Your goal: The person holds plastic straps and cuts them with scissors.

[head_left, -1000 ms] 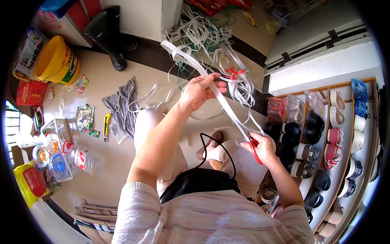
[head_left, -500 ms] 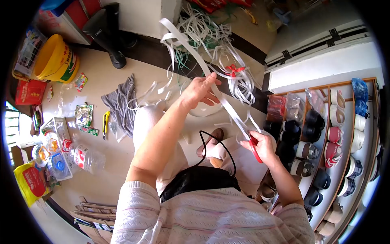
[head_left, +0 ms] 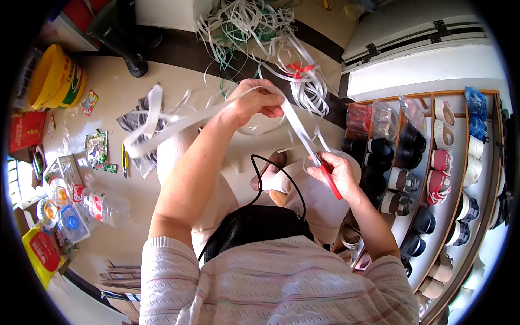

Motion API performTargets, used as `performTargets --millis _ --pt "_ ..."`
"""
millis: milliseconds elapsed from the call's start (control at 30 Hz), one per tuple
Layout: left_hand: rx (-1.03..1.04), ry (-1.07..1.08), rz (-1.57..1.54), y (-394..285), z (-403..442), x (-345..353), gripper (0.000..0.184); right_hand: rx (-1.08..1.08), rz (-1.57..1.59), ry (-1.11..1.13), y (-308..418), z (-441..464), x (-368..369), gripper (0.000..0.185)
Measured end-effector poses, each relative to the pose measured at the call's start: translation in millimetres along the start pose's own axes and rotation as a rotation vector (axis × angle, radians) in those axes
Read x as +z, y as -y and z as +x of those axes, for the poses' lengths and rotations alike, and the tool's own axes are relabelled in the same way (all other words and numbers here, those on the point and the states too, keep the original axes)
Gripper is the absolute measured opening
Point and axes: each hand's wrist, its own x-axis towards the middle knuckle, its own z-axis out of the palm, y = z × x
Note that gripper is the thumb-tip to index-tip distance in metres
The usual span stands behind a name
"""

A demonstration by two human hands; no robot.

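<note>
My left hand pinches a white strap between thumb and fingers. The strap's loose part sweeps left over my forearm in a blurred loop. Below and to the right, my right hand is closed on red-handled scissors and on the lower end of the strap, close to the blades. Whether the blades are apart is too small to tell. Beyond my hands, a tangled heap of white and green straps lies on the floor, beside a white coil tied with a red ribbon.
A shoe rack stands at the right. On the left are a yellow bucket, plastic bottles, a yellow cutter and a grey cloth. A black boot stands at the upper left.
My left hand has turned and closed on the strap, and its free part has swung from above the heap to the left. The scissors remain in my right hand. The view has shifted.
</note>
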Motion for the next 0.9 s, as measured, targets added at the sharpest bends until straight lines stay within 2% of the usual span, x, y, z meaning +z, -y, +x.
performTargets --millis 367,567,667,767,900 --pt "0.031 -0.023 0.029 1 -2 8 0.009 0.059 0.142 -0.027 6 10 10 0.03" --pt "0.019 -0.023 0.024 3 1 9 0.009 0.076 0.008 -0.021 3 7 10 0.024" --pt "0.036 0.007 0.083 7 1 9 0.009 0.015 0.035 -0.087 1 13 14 0.025" --pt "0.024 0.006 0.101 5 -1 11 0.009 0.06 0.144 -0.057 3 19 17 0.025" --pt "0.022 0.02 0.093 8 0 11 0.008 0.077 0.111 -0.045 -3 18 17 0.025"
